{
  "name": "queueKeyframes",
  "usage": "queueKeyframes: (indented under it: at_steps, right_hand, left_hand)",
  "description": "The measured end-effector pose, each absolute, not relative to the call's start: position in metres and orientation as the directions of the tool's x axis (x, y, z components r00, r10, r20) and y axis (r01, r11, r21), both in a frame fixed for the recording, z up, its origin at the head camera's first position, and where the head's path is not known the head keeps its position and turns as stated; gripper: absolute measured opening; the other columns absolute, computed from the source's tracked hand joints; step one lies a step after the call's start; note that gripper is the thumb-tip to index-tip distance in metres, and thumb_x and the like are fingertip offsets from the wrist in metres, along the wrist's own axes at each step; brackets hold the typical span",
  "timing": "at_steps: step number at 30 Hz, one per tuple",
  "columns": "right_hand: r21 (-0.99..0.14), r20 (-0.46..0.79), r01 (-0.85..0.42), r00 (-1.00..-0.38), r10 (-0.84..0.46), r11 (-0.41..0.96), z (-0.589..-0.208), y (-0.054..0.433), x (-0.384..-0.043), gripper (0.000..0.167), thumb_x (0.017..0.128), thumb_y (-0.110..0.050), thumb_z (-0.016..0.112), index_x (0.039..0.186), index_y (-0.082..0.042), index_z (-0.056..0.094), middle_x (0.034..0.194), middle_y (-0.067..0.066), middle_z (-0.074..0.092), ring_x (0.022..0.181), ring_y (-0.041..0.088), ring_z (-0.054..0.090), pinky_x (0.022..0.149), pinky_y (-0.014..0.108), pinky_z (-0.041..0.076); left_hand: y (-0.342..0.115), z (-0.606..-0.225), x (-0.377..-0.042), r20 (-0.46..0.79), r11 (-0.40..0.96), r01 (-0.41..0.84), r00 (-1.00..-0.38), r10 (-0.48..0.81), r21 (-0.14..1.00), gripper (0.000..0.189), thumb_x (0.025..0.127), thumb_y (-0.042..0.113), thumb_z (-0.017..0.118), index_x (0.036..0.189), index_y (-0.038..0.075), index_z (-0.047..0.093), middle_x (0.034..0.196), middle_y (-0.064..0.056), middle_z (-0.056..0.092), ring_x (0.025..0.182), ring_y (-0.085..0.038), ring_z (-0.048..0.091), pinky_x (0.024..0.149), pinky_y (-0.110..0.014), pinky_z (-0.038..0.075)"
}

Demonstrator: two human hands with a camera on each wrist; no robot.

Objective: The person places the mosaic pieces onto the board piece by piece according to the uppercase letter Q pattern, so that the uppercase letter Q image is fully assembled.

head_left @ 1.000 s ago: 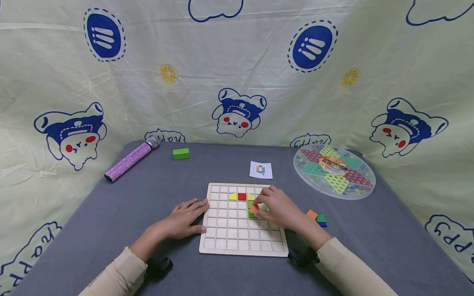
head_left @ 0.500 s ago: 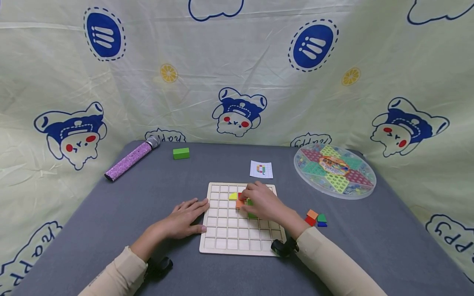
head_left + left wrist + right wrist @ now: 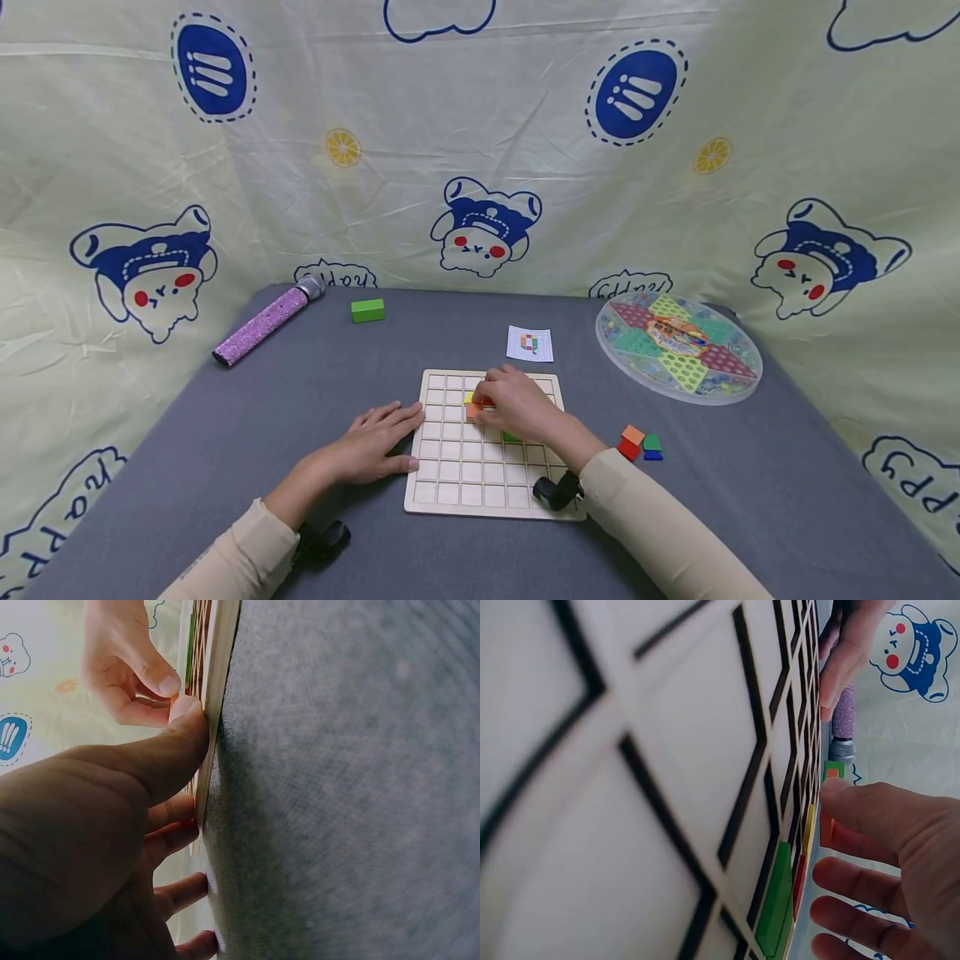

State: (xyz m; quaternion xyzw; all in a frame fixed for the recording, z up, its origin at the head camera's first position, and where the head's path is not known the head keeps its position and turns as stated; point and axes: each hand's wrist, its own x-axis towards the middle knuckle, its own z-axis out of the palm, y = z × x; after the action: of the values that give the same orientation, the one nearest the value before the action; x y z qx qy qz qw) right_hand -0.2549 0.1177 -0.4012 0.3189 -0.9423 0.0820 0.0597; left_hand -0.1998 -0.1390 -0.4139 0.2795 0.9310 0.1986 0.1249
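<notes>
- While the left hand stays at the left edge of the grid board, fingers loosely spread, the right hand has moved leftward.
- Nearly closed, it pinches the orange piece, a second ago by the green piece, now beside the yellow piece.

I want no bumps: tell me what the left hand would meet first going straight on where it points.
The grid board, most likely: the left hand touches its left edge. Whether it would push the board or slide over its top is unclear.
</notes>
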Motion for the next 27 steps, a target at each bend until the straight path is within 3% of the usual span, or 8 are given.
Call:
queueKeyframes:
  at_steps: [7,27]
  right_hand:
    - [-0.166,0.154,-0.609,-0.793,-0.59,0.776,-0.4021,0.1141,-0.2547,0.021,0.079,-0.028,0.074,0.096,-0.015,0.073,0.092,-0.002,0.063,0.081,0.013,0.046,0.071,0.028,0.039]
    - [-0.146,0.164,-0.6,-0.798,-0.579,0.786,-0.4042,0.1139,-0.2534,0.02,0.078,-0.029,0.076,0.094,-0.016,0.072,0.092,-0.003,0.061,0.081,0.013,0.046,0.07,0.027,0.04]
  left_hand:
    - [-0.1403,-0.4123,-0.1987,-0.111,0.76,0.478,-0.811,0.575,0.44,0.069,0.092,0.042,0.056,0.149,0.011,0.03,0.156,-0.008,0.027,0.144,-0.039,0.018,0.107,-0.066,0.017]
    - [-0.1396,-0.4142,-0.1989,-0.1,0.754,0.484,-0.81,0.578,0.443,0.069,0.092,0.041,0.056,0.149,0.011,0.03,0.156,-0.008,0.027,0.144,-0.039,0.019,0.108,-0.065,0.016]
